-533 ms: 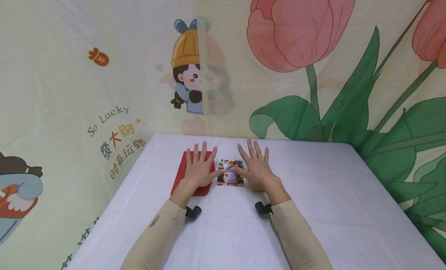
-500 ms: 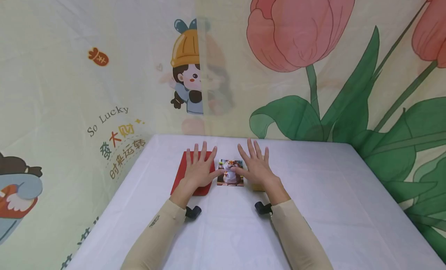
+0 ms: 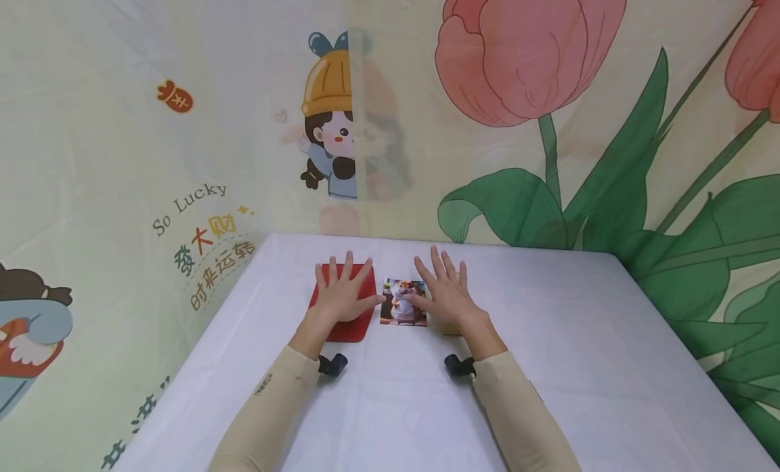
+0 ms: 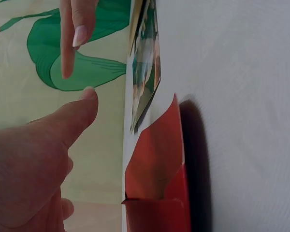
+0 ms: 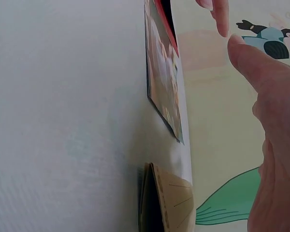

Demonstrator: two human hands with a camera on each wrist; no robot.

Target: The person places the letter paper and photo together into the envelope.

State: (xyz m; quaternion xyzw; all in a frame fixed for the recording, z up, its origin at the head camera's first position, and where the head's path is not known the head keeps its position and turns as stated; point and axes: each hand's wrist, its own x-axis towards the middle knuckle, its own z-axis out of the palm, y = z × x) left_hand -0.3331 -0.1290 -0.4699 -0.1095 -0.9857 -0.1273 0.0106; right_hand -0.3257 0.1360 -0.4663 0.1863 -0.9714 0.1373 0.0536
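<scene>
With fingers spread straight, my left hand (image 3: 337, 299) hovers over a red paper envelope (image 3: 351, 332) in the head view. The left wrist view shows the envelope's flap (image 4: 157, 150) folded open, and a gap between it and the hand. A square photo card (image 3: 403, 313) printed with a hamster in white clothing lies to the envelope's right. My right hand (image 3: 452, 299), also spread and holding nothing, is above a tan folded paper piece (image 5: 176, 200) with printed lines; its thumb overlaps the card in the head view. Most of the tan piece is hidden under that hand.
A white cloth covers the table (image 3: 402, 411). Behind it hangs a printed curtain (image 3: 402, 215) with tulips and cartoon figures. Black wrist mounts (image 3: 334, 364) show at both cuffs, low over the cloth.
My left hand has shifted a little to the left, so its thumb no longer overlaps the photo card. The right hand has barely moved. The head view has shifted slightly.
</scene>
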